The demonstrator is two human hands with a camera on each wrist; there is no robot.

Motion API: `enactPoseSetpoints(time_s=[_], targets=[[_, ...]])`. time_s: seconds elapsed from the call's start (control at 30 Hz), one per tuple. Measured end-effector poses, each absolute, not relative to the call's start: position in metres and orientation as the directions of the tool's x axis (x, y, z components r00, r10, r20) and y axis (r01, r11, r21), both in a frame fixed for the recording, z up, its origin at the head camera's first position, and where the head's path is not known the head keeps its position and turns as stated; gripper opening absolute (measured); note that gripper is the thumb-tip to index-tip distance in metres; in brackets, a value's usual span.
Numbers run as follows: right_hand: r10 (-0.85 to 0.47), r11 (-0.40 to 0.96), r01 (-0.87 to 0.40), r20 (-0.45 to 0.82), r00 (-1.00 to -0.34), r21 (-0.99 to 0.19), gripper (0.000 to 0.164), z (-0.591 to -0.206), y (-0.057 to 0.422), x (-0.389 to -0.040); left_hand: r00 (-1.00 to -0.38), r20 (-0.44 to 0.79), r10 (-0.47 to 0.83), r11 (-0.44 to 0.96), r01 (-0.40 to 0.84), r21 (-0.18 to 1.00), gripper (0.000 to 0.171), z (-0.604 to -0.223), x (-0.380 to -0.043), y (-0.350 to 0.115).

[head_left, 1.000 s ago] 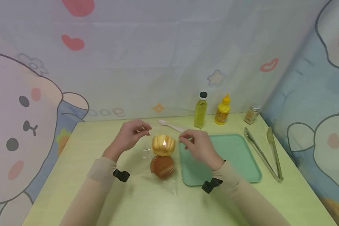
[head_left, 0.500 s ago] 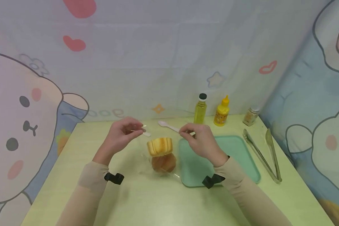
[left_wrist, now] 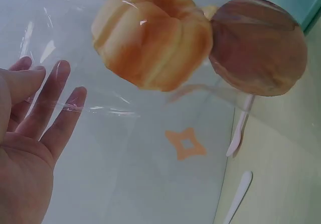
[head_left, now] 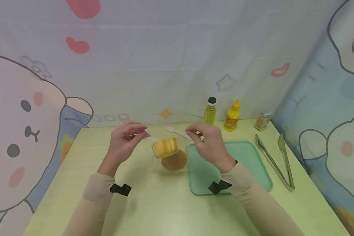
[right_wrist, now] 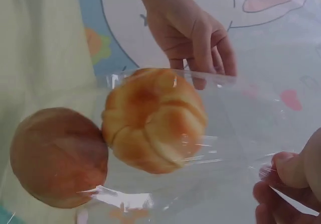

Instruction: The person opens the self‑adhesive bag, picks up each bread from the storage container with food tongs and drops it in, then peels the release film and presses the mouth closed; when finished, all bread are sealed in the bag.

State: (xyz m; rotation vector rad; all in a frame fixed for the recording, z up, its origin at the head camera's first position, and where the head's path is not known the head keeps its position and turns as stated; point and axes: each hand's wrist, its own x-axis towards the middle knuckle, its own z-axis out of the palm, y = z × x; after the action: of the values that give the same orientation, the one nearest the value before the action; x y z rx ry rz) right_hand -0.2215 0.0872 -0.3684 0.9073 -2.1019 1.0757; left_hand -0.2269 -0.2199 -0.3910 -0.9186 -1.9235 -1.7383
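A clear plastic bag (right_wrist: 225, 146) hangs stretched between my two hands. In it are a golden, grooved bread roll (head_left: 165, 147) and a smooth brown bun (head_left: 177, 161), side by side and touching in the right wrist view. My left hand (head_left: 123, 141) pinches one side of the bag's top edge between thumb and index finger, its other fingers spread behind the film. On the opposite side, my right hand (head_left: 207, 141) pinches the bag at a corner, thumb against fingertips. The roll sits nearer the held edge; the bun hangs lower, toward the tray.
A green tray (head_left: 250, 170) lies on the right, with metal tongs (head_left: 272, 160) beyond it. An oil bottle (head_left: 210, 113), a yellow squeeze bottle (head_left: 232, 118) and a small jar (head_left: 263, 120) stand at the back. A white spoon (head_left: 174, 130) and another pale utensil (head_left: 152, 139) lie behind the bag.
Both hands have risen, and the left has moved away to the left. The bag has lifted; the roll has tilted and shifted left, the bun up and slightly right.
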Motion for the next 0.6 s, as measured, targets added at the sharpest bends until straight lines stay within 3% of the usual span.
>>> enactPoseSetpoints(time_s=[0.23, 0.33, 0.43, 0.6], targets=[[-0.28, 0.431, -0.837, 0.832, -0.479, -0.337, 0.013, -0.3656, 0.0856, -0.2221, -0.672, 0.714, 0.195, 0.074, 0.736, 0.673, 0.029, -0.39, -0.2249, -0.2203], [-0.276, 0.428, -0.84, 0.837, -0.472, -0.332, 0.013, -0.3643, 0.0856, -0.2207, -0.674, 0.716, 0.183, 0.119, 0.738, 0.664, 0.028, -0.3889, -0.2235, -0.2207], [-0.279, 0.401, -0.825, 0.805, -0.523, -0.398, 0.01, -0.3633, 0.0862, -0.2195, -0.691, 0.707, 0.152, 0.105, 0.722, 0.683, 0.028, -0.3895, -0.2219, -0.221], [-0.222, 0.237, -0.699, 0.663, -0.715, -0.675, 0.011, -0.3633, 0.0891, -0.2218, -0.734, 0.673, 0.089, -0.004, 0.676, 0.737, 0.028, -0.3884, -0.2182, -0.22]])
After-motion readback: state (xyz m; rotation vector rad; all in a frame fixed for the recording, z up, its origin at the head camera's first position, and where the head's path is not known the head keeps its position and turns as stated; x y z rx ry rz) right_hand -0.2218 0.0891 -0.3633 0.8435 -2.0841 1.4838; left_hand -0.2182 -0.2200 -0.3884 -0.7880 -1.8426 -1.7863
